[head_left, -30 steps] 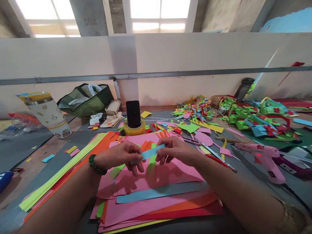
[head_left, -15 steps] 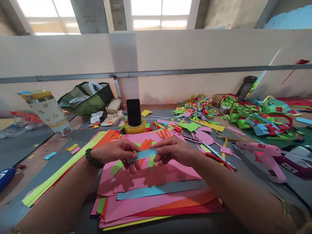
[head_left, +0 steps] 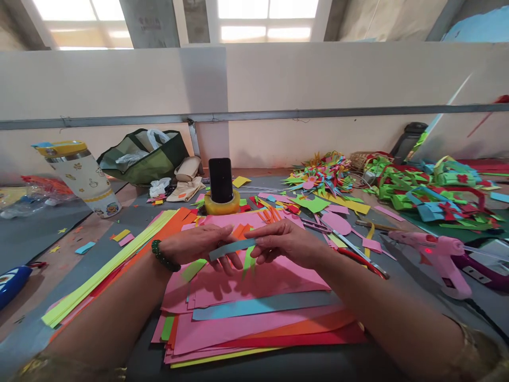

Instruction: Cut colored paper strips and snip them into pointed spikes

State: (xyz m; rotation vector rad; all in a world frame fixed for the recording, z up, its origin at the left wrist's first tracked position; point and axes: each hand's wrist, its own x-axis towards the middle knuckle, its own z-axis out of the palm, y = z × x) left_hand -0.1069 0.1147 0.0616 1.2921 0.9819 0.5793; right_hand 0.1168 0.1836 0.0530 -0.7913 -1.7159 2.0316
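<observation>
A short light-blue paper strip is held above a stack of coloured paper. My right hand pinches its right end between thumb and fingers. My left hand, wearing a dark green bead bracelet, has its fingers apart and the thumb lifted; the strip's left part crosses in front of those fingers. Under both hands lie pink paper sheets with a long blue strip across them. Small green and orange paper pieces are partly hidden behind the hands.
A phone stands in a tape roll beyond the stack. Yellow-green strips lie left. To the right are a pink glue gun, red-handled scissors and paper scraps. A tumbler and green bag stand behind.
My left thumb and fingers have opened off the strip's left end. My right hand keeps its pinch. The view has shifted slightly.
</observation>
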